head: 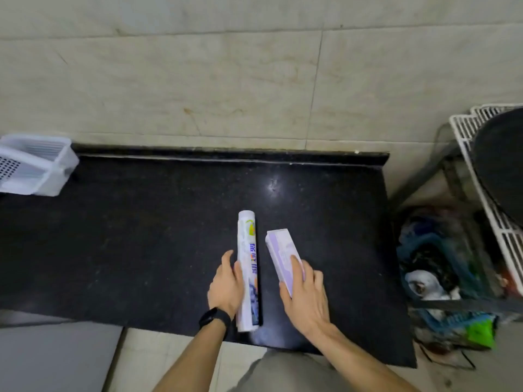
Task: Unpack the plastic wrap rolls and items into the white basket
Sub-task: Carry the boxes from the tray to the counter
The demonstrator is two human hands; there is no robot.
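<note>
A white plastic wrap roll (248, 250) with a printed label lies lengthwise on the black counter (141, 236), and my left hand (226, 287) grips its near half from the left side. Just to its right is a pale purple box (280, 250), with my right hand (305, 292) closed over its near end. The white basket (39, 165) stands at the far left of the counter against the wall, well away from both hands. A black band sits on my left wrist.
A tiled wall rises behind the counter. To the right stands a white wire rack (486, 199) holding a dark round pan (503, 162), with a bin of mixed bags (441, 278) below it. The counter's right edge runs near the purple box.
</note>
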